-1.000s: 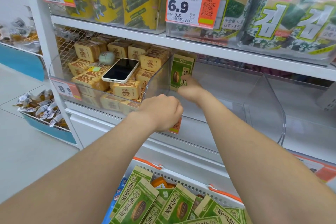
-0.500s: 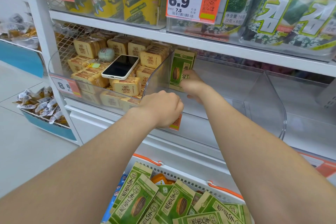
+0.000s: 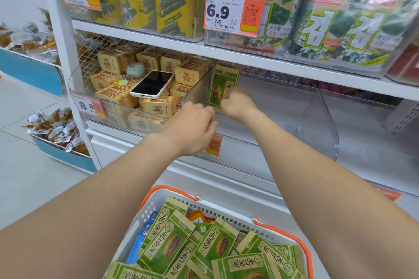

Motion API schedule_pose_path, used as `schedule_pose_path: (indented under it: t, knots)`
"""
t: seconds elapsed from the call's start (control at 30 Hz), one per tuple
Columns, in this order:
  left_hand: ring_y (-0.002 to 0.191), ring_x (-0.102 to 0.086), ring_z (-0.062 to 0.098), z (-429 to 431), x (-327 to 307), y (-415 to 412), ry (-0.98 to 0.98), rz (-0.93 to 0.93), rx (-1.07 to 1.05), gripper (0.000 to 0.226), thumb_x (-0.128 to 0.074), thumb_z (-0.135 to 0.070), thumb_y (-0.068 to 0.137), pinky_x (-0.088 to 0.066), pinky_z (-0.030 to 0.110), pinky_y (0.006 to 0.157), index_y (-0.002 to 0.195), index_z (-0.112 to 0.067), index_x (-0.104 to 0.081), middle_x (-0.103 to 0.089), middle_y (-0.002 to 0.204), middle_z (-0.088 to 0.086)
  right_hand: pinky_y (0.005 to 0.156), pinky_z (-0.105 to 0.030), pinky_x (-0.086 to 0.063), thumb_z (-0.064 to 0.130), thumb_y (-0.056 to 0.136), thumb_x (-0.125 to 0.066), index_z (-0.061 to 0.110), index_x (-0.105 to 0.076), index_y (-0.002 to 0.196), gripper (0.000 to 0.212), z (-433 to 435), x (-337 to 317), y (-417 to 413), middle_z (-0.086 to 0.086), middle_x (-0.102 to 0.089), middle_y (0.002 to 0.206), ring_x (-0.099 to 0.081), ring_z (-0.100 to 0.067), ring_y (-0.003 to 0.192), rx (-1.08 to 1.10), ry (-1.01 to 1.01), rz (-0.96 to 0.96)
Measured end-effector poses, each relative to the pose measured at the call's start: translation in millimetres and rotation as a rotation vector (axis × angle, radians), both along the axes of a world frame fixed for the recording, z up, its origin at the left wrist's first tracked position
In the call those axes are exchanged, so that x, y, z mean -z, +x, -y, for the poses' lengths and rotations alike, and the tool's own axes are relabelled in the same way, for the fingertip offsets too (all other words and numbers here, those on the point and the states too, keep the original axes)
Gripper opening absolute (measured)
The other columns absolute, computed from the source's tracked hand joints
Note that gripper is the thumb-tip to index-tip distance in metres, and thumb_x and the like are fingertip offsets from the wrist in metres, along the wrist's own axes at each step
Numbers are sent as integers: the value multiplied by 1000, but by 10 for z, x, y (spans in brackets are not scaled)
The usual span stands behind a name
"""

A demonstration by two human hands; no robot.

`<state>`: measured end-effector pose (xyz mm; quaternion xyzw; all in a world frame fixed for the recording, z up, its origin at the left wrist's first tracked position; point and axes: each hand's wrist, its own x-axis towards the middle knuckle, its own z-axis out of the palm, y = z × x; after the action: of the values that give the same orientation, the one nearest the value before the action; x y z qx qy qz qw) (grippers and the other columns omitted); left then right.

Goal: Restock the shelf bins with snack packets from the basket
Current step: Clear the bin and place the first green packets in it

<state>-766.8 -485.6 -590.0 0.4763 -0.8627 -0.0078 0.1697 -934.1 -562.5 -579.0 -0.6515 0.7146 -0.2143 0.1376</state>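
Right hand (image 3: pixel 237 103), centre frame, was curled on one green packet (image 3: pixel 223 84), stood upright at the left wall of the clear bin (image 3: pixel 317 120). Left hand (image 3: pixel 192 130) was curled at the bin's front rim; grip undetermined. Many packets (image 3: pixel 167 242) were left in the basket (image 3: pixel 204 205), bottom.

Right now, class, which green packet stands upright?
The packet in the clear bin, against its left wall, held by the right hand. The other green packets lie heaped in the basket below.
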Motion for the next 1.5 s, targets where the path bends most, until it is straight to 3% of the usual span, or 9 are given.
schedule_pose_path:
  t: [0.2, 0.33, 0.5, 0.67, 0.8, 1.0, 1.27, 1.37, 1.5]
  knots:
    - [79, -61, 24, -279, -147, 216, 71, -71, -120, 17, -54, -36, 96, -52, 39, 67, 89, -22, -59, -64, 82, 0, 65, -36, -42, 14, 87, -49, 11, -68, 87, 19, -653, -224, 322, -12, -60, 84, -54, -37, 75, -133, -416, -366]
    - [100, -67, 33, -452, -63, 408, 454, 348, -136, 40, -52, -44, 101, -56, 42, 87, 105, -11, -73, -72, 105, 12, 59, -35, -35, 15, 88, -49, 16, -54, 79, 10, -1021, -168, 430, -9, -62, 79, -57, -36, 72, -324, -507, -522]
    - [93, -77, 16, -718, 83, 435, 868, 645, -138, 35, -55, -48, 101, -60, 43, 94, 121, -21, -65, -73, 108, -3, 59, -34, -40, 15, 89, -52, 19, -63, 87, 12, -1339, 322, 541, -4, -52, 78, -54, -34, 74, -663, -124, -673]
    - [97, -76, 19, -753, 131, 426, 854, 669, -134, 39, -54, -46, 104, -60, 39, 85, 128, -17, -62, -70, 119, 2, 56, -33, -46, 18, 99, -53, 12, -61, 116, 20, -1579, 1075, 679, -4, -56, 93, -57, -23, 73, -801, 370, -832]
    - [97, -75, 20, -740, 112, 403, 803, 680, -132, 42, -51, -44, 106, -52, 32, 69, 136, -16, -60, -69, 117, 3, 71, -40, -53, 16, 99, -57, 13, -56, 119, 20, -1689, 1640, 873, -5, -60, 105, -65, -28, 92, -959, 290, -888]
    - [99, -73, 23, -661, 134, 347, 720, 695, -75, 33, -47, -33, 106, -55, 45, 100, 129, -17, -64, -61, 85, -5, 106, -48, -42, 26, 108, -44, 11, -29, 158, 54, -1815, 2210, 1141, -14, -39, 159, -43, -33, 138, -1152, 146, -954]
    - [110, -71, 22, -566, 76, 362, 710, 613, -104, 47, -36, -15, 105, -51, 39, 101, 146, -27, -55, -57, 135, -3, 73, -38, -54, 68, 72, -65, 16, -68, 108, 63, -1560, 1958, 1204, -6, -59, 104, -52, -24, 74, -1214, 29, -1099]
    - [103, -73, 23, -580, 18, 392, 703, 602, -146, 54, -34, -5, 102, -51, 34, 84, 150, -22, -52, -57, 117, -3, 55, -29, -49, 72, 71, -56, 18, -69, 78, 56, -1482, 1666, 1109, -1, -58, 81, -56, -23, 60, -1092, 61, -991]
    - [82, -57, 25, -577, -45, 435, 658, 593, -276, 41, -40, -10, 104, -46, 35, 77, 141, -7, -57, -59, 106, 10, 55, -33, -48, 72, 76, -52, 11, -53, 100, 66, -1499, 1372, 966, -2, -58, 77, -57, -27, 63, -802, 44, -705]
